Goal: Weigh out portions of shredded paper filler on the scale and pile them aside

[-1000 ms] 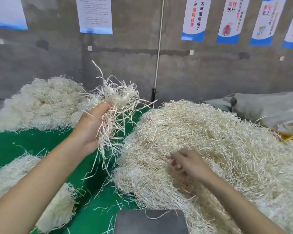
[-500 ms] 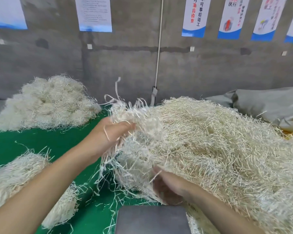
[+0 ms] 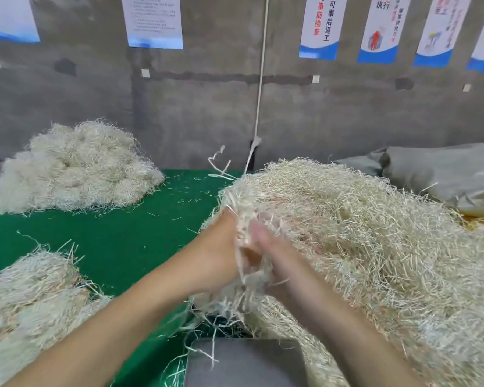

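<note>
Gathering a portion: left hand [image 3: 221, 247] and right hand [image 3: 266, 247] meet, fingers [image 3: 259, 233] curled around a clump of shredded paper [image 3: 243, 208] (blurred) at the bulk heap's [image 3: 361, 233] edge. Below the fingers, the scale [image 3: 246, 364] lies nearly bare; next, lower the clump there.
</note>
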Tool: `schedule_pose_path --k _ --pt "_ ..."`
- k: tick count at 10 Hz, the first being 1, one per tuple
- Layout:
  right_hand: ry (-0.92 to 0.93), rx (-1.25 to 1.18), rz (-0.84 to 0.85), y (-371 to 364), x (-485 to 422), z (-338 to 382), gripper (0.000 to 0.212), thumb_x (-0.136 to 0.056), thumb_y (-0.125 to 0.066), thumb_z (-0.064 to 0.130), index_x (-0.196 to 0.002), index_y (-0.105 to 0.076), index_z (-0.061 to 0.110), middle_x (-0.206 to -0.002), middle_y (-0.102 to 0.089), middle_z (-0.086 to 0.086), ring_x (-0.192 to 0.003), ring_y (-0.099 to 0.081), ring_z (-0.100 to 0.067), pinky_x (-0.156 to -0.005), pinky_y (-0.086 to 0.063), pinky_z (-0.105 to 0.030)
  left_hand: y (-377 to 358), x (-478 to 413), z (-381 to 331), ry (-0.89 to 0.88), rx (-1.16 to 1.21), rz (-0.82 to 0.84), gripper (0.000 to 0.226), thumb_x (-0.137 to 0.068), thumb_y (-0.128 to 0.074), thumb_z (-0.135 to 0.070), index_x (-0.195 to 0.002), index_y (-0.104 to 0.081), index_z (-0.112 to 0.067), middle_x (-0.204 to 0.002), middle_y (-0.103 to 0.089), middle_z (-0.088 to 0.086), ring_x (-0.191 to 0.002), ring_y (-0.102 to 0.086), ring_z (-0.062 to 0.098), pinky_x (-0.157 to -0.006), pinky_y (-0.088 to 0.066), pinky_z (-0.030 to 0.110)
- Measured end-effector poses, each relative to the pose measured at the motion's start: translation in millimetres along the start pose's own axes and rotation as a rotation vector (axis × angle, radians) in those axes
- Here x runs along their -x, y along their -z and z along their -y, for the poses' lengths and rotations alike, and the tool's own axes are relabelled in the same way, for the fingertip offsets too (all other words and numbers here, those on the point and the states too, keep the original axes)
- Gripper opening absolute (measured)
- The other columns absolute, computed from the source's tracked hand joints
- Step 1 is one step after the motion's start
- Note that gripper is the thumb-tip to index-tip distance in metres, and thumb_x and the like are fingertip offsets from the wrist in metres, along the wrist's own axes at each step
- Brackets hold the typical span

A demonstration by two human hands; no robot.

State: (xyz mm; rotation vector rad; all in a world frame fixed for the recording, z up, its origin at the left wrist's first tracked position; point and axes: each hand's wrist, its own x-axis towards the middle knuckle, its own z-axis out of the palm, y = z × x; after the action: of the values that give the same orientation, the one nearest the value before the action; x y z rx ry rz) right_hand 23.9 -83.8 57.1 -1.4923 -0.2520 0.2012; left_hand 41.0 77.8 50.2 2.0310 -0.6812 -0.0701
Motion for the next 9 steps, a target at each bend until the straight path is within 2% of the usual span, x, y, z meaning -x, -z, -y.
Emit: schedule_pose_path --k 1,2,3,4,5,6,7,8,9 --pt "0.038 0.016 -0.094 -8 3 -24 0.081 -0.069 -0.07 0.069 -0.132 -0.05 0.023 -0.115 -0.069 0.02 -0.1 -0.066 0.004 -0.086 -0.056 -0.021 -12 18 -13 -0.003 0.123 0.039 0.068 -0.096 -0.056 -0.003 -0.154 -0.021 -0.009 -0.158 -0.031 0.01 -0.142 -0.034 0.023 -0.099 -0.036 0.019" --pt "-0.013 -0.008 -0.323 4 1 -37 0.111 -0.066 -0.075 0.067 -0.153 -0.026 0.018 -0.152 -0.042 -0.006 -0.121 -0.051 -0.013 -0.08 -0.052 -0.028 -12 14 -21 0.09 0.131 0.101 0.062 -0.092 -0.065 -0.012 -0.142 -0.038 -0.036 -0.15 -0.043 -0.009 -0.131 -0.048 0.007 -0.093 -0.04 0.01" --pt "0.031 0.085 -0.341 5 8 -37 0.103 -0.064 -0.075 0.069 -0.143 -0.039 0.014 -0.112 -0.053 0.01 -0.089 -0.051 0.001 -0.068 -0.042 -0.022 -12 31 -7 0.098 0.263 0.091 0.065 -0.08 -0.072 -0.04 -0.13 -0.038 -0.063 -0.146 -0.034 -0.035 -0.129 -0.041 -0.014 -0.109 -0.036 0.018" --pt "0.046 0.13 -0.52 22 4 -41 0.08 -0.074 -0.075 0.06 -0.105 -0.056 -0.011 -0.109 -0.051 -0.02 -0.067 -0.065 -0.023 -0.089 -0.032 -0.05 -1 50 10 0.082 0.252 0.102 0.071 -0.077 -0.074 -0.057 -0.133 -0.033 -0.071 -0.143 -0.037 -0.04 -0.133 -0.04 -0.009 -0.113 -0.035 0.035" --pt "0.043 0.028 -0.606 33 7 -46 0.092 -0.084 -0.067 0.057 -0.15 -0.027 0.008 -0.131 -0.055 -0.01 -0.107 -0.053 -0.016 -0.093 -0.041 -0.039 2 68 22 0.085 0.125 -0.017 0.076 -0.072 -0.073 -0.069 -0.138 -0.035 -0.062 -0.145 -0.04 -0.035 -0.133 -0.04 -0.009 -0.112 -0.033 0.039" --pt "0.078 -0.068 -0.577 23 12 -51 0.071 -0.088 -0.063 0.054 -0.144 -0.031 0.024 -0.146 -0.044 0.004 -0.125 -0.048 -0.012 -0.105 -0.035 -0.043 -29 72 31 0.257 -0.139 -0.078 0.118 -0.048 -0.071 -0.086 -0.136 0.006 -0.073 -0.149 -0.005 -0.046 -0.139 -0.016 -0.014 -0.118 -0.023 0.042" --pt "0.09 -0.117 -0.579 7 19 -54 0.05 -0.091 -0.062 0.05 -0.117 -0.045 0.011 -0.119 -0.055 0.02 -0.111 -0.052 0.006 -0.107 -0.029 -0.044 -78 68 45 0.347 -0.229 -0.031 0.141 -0.042 -0.077 -0.075 -0.122 0.039 -0.069 -0.143 0.014 -0.041 -0.141 0.0 -0.001 -0.12 -0.015 0.045" --pt "0.083 -0.196 -0.56 -5 26 -57 0.033 -0.086 -0.063 0.059 -0.106 -0.057 0.033 -0.103 -0.062 0.025 -0.106 -0.06 -0.002 -0.096 -0.043 -0.039 -104 56 60 0.364 -0.132 -0.081 0.128 -0.059 -0.072 -0.067 -0.137 0.03 -0.061 -0.156 -0.014 -0.027 -0.141 -0.028 0.003 -0.118 -0.022 0.032" --pt "0.167 -0.041 -0.529 -7 33 -61 0.023 -0.091 -0.065 0.048 -0.097 -0.069 0.026 -0.091 -0.071 -0.001 -0.085 -0.068 -0.011 -0.077 -0.052 -0.023 -97 45 64 0.388 0.098 -0.103 0.058 -0.096 -0.052 -0.021 -0.123 -0.036 -0.07 -0.101 -0.075 -0.008 -0.07 -0.064 0.002 -0.066 -0.05 0.022"
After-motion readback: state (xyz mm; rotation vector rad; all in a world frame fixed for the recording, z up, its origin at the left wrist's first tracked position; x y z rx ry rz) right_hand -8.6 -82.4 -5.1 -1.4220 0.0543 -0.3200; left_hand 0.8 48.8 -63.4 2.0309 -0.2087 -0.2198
